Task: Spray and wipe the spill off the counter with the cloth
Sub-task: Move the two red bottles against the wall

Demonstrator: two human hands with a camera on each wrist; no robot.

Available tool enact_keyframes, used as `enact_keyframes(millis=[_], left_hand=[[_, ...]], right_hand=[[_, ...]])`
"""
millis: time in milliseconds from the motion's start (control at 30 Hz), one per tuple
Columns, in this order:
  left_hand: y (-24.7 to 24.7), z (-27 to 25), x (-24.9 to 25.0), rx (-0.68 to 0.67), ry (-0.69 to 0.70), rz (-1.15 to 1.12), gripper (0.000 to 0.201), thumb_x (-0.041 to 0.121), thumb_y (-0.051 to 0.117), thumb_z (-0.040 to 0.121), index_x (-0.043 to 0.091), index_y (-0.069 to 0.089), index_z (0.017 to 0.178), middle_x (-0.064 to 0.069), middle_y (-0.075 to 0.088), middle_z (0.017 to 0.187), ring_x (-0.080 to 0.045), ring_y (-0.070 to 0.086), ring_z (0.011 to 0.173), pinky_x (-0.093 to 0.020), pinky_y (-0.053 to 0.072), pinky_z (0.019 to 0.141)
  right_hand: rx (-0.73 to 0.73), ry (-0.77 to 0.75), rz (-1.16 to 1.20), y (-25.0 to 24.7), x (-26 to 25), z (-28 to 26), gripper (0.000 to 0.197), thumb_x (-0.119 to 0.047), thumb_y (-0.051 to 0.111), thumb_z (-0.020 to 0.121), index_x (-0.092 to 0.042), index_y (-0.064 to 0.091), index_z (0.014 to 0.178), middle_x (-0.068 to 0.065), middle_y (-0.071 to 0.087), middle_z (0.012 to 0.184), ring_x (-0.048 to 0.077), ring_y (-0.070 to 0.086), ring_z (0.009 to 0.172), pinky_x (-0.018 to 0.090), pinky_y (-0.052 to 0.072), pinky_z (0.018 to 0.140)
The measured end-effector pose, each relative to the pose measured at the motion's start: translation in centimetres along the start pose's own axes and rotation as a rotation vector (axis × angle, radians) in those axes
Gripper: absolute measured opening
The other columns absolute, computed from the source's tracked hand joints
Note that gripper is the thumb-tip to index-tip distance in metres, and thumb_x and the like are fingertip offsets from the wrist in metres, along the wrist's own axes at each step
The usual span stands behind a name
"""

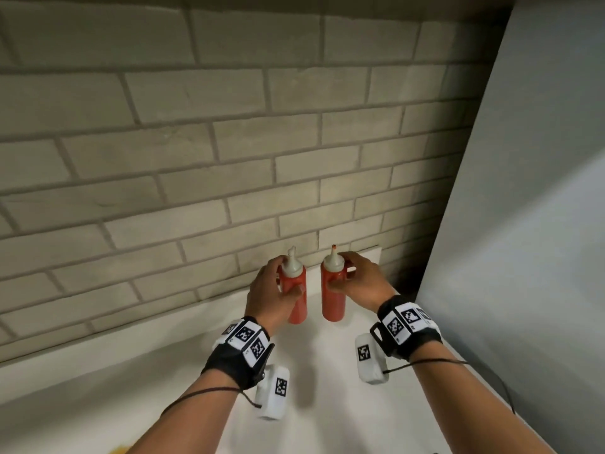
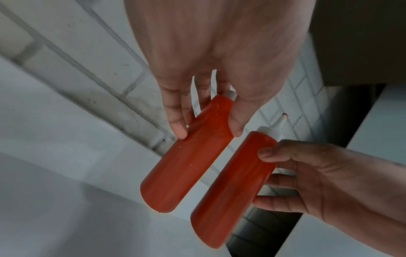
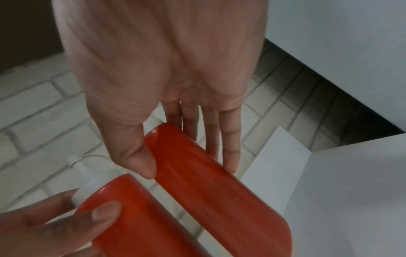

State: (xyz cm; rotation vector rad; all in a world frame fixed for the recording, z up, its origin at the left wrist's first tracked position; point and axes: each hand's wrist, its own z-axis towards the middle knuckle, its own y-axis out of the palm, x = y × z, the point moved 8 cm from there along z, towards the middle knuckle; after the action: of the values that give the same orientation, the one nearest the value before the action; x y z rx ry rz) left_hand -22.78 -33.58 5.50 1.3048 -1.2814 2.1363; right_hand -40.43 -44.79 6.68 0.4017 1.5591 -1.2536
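Near the worktop's (image 1: 163,365) back edge, the left hand (image 1: 268,293) wraps one upright red bottle (image 1: 297,296); just beside it, the right hand (image 1: 357,283) pinches a second bottle (image 1: 333,299). No cloth or spray shows. A yellow smear (image 1: 119,449), perhaps the spill, lies at the front edge, nearer the left hand.

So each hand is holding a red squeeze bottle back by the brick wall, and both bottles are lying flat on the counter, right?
Not flat: the head view shows both standing upright on the counter by the brick wall. The left hand holds the left squeeze bottle and the right hand holds the right squeeze bottle.
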Motion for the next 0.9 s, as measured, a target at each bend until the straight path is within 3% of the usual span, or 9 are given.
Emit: enact_keyframes(millis=[167,300,400,600,766,900], left_hand=[[4.0,3.7,-1.0,0.024,-0.078,0.026,0.062,0.023,0.078,0.071,0.031,0.056,0.128,0.004,0.07,0.117,-0.022,0.068,0.101,-0.043,0.056,0.091],[6.3,5.8,-2.1,0.047,-0.137,0.045,0.054,0.017,0.077,0.076,0.028,0.06,0.126,0.003,0.071,0.112,-0.024,0.067,0.1,-0.036,0.053,0.088],[7.4,6.8,-3.1,0.079,-0.177,0.042,0.049,0.022,0.074,0.08,0.029,0.061,0.127,0.0,0.07,0.118,-0.026,0.066,0.106,-0.039,0.053,0.092],[9.0,8.4,-5.1,0.084,-0.188,0.085,0.065,0.019,0.073,0.08,0.033,0.052,0.14,-0.001,0.065,0.133,-0.028,0.062,0.12,-0.044,0.049,0.102],[9.7,8.9,-6.3,0.102,-0.2,0.085,0.066,0.02,0.071,0.08,0.036,0.051,0.141,0.004,0.064,0.135,-0.024,0.06,0.124,-0.042,0.047,0.106],[9.9,9.2,-6.6,0.105,-0.207,0.064,0.06,0.018,0.073,0.081,0.034,0.056,0.136,0.001,0.068,0.128,-0.025,0.063,0.118,-0.04,0.05,0.101]], right_hand=[[-0.043,0.02,0.016,1.3,2.7,4.2,0.055,-0.023,0.079,0.069,-0.028,0.059,0.12,-0.008,0.065,0.106,0.015,0.064,0.095,0.031,0.052,0.084],[-0.031,0.029,0.003,2.2,4.6,6.6,0.054,-0.024,0.078,0.07,-0.026,0.059,0.121,-0.006,0.066,0.105,0.016,0.063,0.095,0.033,0.052,0.087],[-0.036,0.052,-0.008,2.7,5.9,8.0,0.053,-0.022,0.078,0.072,-0.022,0.059,0.121,-0.004,0.064,0.103,0.018,0.061,0.094,0.031,0.05,0.086],[-0.055,0.101,0.013,3.7,7.9,9.6,0.047,-0.021,0.073,0.073,-0.022,0.061,0.118,0.004,0.068,0.11,0.026,0.064,0.101,0.044,0.051,0.093],[-0.052,0.094,0.058,4.4,8.8,10.2,0.044,-0.019,0.074,0.074,-0.023,0.063,0.116,0.002,0.07,0.109,0.022,0.064,0.098,0.04,0.051,0.093],[-0.069,0.097,0.096,4.9,9.0,10.6,0.045,-0.019,0.073,0.074,-0.027,0.063,0.117,-0.002,0.07,0.107,0.02,0.064,0.099,0.038,0.051,0.093]])
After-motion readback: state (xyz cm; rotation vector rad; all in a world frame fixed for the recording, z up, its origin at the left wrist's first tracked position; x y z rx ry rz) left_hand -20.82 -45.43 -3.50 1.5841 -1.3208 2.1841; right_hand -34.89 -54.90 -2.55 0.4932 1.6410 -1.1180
